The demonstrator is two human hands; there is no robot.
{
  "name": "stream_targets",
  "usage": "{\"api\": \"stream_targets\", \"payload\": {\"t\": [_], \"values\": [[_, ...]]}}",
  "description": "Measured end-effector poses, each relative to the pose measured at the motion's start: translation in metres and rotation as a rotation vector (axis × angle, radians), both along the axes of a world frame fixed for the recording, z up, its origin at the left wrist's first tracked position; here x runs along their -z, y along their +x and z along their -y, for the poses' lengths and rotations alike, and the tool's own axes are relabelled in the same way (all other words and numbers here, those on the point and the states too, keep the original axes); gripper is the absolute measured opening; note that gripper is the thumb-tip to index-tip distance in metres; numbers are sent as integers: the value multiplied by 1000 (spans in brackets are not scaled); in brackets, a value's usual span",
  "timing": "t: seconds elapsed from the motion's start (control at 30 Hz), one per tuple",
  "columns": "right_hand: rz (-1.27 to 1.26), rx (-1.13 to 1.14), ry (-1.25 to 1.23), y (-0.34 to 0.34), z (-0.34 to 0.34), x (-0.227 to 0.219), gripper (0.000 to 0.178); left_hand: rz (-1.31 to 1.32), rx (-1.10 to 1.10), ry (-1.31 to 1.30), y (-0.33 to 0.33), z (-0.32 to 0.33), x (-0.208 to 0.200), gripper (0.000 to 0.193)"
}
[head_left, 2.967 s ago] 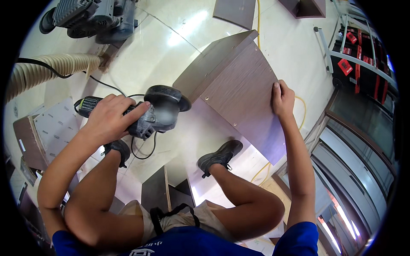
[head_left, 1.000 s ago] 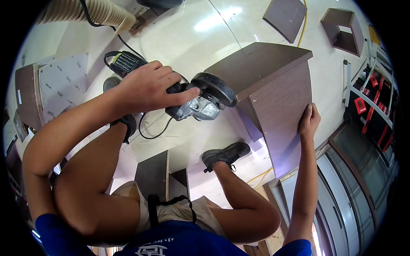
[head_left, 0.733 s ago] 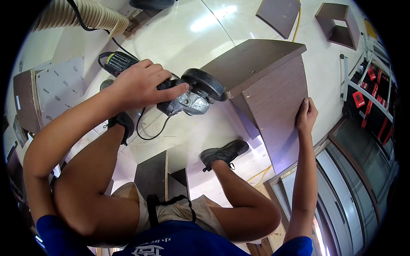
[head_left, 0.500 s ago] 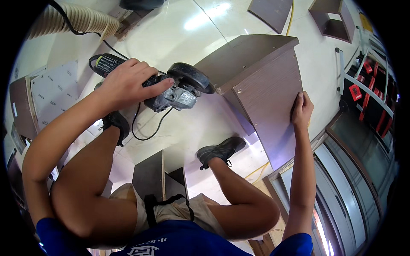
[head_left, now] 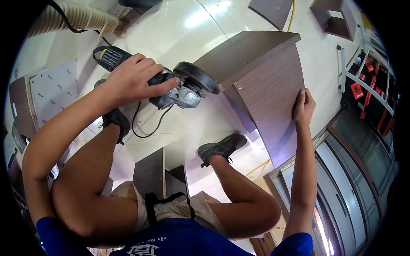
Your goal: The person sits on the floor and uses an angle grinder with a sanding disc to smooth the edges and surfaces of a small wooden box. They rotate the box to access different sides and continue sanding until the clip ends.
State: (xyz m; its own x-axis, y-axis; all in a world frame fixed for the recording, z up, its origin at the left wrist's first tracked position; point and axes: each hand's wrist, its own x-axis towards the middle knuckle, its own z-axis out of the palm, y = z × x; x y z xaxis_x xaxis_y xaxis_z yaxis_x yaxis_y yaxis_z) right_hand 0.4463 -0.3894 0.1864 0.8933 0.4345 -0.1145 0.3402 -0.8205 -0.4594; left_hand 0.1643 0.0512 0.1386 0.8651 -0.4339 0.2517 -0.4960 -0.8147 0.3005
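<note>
My left hand (head_left: 139, 81) is wrapped round the body of an angle grinder (head_left: 181, 96), which has a black motor housing, a grey metal head and a dark round guard. The guard sits close against the near left corner of a brown wood-grain box (head_left: 273, 98); whether the disc touches the wood I cannot tell. My right hand (head_left: 304, 104) grips the right edge of that box, fingers curled over the panel's rim, thumb on top. Screw heads show along the panel's edges. A black cord (head_left: 147, 135) loops below the grinder.
A ribbed hose (head_left: 77, 20) runs at the upper left. Another small brown box (head_left: 337, 21) and a loose panel (head_left: 271, 10) lie on the far floor. A dark box (head_left: 149, 173) stands between my legs. A rack with red-handled tools (head_left: 369, 85) is at right.
The grinder and my left hand have shifted slightly to the right, the guard moving closer over the box's corner. My right hand stays on the box edge.
</note>
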Motion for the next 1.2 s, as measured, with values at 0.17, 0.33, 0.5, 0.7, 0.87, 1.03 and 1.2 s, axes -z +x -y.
{"api": "stream_targets", "payload": {"t": [0.17,0.33,0.5,0.7,0.87,1.03,1.2], "values": [[32,-38,-52,5,0,3,42,-57,-31,20,-5,-3,3,55],[15,-14,-42,6,5,2,41,-10,-3,5,1,5,-2,56],[32,-30,-52,8,6,4,40,-28,-57,-87,-1,1,-9,58],[46,-36,-37,5,4,1,40,-143,-37,-110,5,13,-24,67],[53,-50,-61,7,1,5,39,-287,-71,-152,-7,5,-28,86],[43,-5,-69,4,3,1,41,-316,-41,-184,7,16,-36,89],[30,0,-114,8,4,2,44,-289,-62,-225,-2,6,-37,85]]}}
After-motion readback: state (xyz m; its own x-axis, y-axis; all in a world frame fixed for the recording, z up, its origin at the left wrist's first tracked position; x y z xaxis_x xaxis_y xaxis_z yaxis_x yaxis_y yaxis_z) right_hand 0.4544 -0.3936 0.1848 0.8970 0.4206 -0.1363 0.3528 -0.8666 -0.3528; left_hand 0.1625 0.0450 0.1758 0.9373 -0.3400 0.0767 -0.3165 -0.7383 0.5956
